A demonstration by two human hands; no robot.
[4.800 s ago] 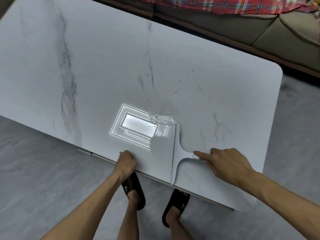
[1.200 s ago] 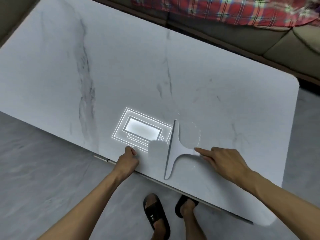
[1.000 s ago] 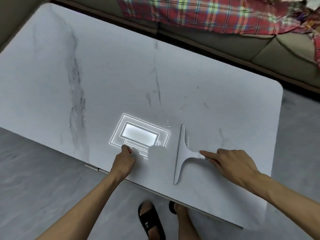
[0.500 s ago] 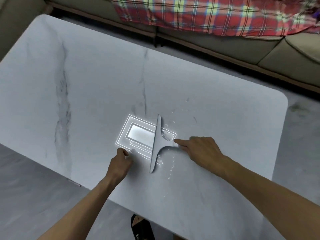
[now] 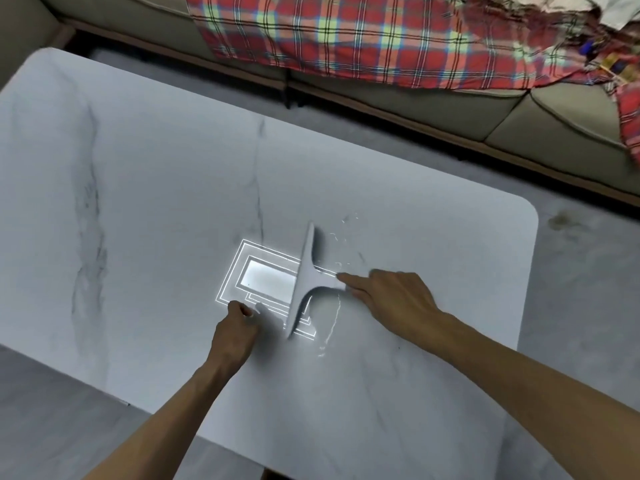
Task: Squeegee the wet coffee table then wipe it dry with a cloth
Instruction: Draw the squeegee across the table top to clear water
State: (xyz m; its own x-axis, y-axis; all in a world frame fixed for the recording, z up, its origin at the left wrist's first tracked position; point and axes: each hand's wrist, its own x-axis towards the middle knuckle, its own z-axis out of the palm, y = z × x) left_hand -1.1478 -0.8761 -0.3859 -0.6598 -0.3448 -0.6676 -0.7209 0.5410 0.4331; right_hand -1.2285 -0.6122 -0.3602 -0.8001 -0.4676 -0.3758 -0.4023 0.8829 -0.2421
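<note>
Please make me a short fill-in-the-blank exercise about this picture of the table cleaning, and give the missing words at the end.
1. The right hand grips the pale grey T-shaped squeegee by its ____.
2. The checked blanket on the beige sofa is mostly ____.
3. The water drops on the white marble-pattern table lie to the ____ of the squeegee's blade.
4. The left hand rests on the table and holds ____.
Missing words: handle; red; right; nothing.
</note>
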